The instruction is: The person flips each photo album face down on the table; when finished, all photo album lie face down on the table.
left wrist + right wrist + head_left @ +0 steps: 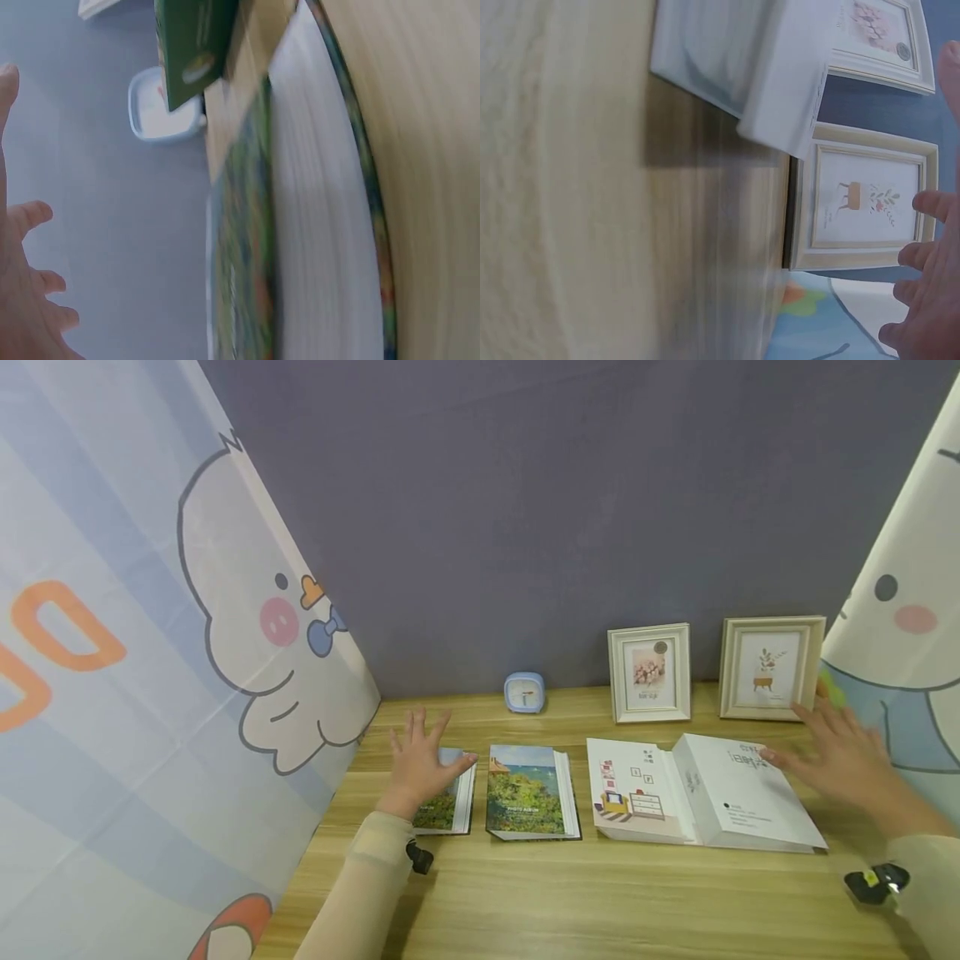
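In the head view, the left hand (422,768) was held wide, fingers spread, over a small photo album (446,814) just left of centre in the lower half of the frame; whether the cover was touched could not be told. A matching album (525,793) was laid just beside it, nearer the middle. At lower right, a white album (750,793) was spread unfolded, its left panel printed with furniture and its thicker right part with lettering. The right hand (847,760) was held wide as well, slightly blurred, by that album's right edge, with nothing gripped; contact could not be told. Behind these, a blue clock (524,692) was placed near the centre, and two upright frames, one with a pink flower picture (649,673) and one with a potted plant print (772,668), were stood at right on the wooden table (540,902), before a grey backdrop (525,527).
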`<control>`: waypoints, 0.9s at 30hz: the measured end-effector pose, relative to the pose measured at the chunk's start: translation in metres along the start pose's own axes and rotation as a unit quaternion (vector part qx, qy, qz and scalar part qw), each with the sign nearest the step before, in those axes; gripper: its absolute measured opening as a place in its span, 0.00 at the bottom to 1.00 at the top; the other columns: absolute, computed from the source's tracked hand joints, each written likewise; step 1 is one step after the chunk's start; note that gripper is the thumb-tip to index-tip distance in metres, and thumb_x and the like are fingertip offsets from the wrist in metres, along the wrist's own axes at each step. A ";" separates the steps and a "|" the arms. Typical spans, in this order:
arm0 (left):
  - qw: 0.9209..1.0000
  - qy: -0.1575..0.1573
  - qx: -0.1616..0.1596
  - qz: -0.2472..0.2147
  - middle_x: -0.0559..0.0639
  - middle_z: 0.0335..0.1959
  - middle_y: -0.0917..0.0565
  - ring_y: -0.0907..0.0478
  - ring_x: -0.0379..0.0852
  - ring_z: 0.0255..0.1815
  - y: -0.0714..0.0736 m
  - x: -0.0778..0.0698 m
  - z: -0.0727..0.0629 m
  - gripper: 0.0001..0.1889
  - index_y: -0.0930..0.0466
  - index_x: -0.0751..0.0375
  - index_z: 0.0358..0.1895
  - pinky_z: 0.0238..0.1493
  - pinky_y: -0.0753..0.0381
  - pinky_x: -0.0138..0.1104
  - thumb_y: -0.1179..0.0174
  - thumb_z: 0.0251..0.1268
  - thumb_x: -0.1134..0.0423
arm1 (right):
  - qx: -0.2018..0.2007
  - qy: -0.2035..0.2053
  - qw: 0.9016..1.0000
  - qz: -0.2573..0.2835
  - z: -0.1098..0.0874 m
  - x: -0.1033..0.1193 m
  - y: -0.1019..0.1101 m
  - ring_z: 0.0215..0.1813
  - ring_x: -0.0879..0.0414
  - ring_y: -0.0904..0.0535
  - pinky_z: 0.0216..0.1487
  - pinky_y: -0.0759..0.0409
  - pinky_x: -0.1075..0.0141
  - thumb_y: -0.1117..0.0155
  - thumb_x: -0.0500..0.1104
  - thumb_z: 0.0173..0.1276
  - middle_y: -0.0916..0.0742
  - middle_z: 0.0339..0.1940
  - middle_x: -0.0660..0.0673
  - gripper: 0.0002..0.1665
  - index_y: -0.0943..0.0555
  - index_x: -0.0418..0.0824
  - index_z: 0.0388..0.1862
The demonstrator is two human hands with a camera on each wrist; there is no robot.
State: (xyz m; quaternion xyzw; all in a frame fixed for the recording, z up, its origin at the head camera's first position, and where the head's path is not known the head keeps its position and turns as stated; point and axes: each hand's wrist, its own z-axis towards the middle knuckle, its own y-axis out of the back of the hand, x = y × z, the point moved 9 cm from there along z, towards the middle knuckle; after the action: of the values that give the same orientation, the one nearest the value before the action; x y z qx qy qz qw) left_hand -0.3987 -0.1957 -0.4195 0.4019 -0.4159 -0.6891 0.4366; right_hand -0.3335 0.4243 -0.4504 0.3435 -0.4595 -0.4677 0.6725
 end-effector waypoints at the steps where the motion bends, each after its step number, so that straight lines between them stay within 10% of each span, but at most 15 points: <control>1: 1.000 -0.003 -0.002 -0.001 0.65 0.86 0.60 0.67 0.68 0.85 0.000 -0.004 0.000 0.53 0.51 0.39 0.87 0.74 0.73 0.71 0.42 0.63 0.22 | -0.002 -0.001 1.000 0.001 -0.002 0.000 0.001 0.79 0.18 0.71 0.66 0.69 0.17 0.35 0.65 0.73 0.65 0.85 0.32 0.62 0.55 0.36 0.87; 27: 0.995 -0.042 -0.007 -0.085 0.61 0.85 0.51 0.51 0.63 0.84 -0.014 -0.087 -0.002 0.53 0.47 0.40 0.86 0.78 0.61 0.68 0.49 0.63 0.18 | 0.046 -0.035 0.995 0.082 -0.030 -0.010 -0.018 0.71 0.07 0.56 0.59 0.53 0.14 0.37 0.61 0.77 0.52 0.76 0.11 0.57 0.51 0.22 0.81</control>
State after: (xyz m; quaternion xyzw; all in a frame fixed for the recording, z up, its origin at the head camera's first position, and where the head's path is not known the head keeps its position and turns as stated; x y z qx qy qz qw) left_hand -0.3752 -0.1107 -0.4168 0.4037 -0.3936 -0.7430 0.3608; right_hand -0.3122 0.4289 -0.4797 0.3187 -0.5305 -0.4007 0.6756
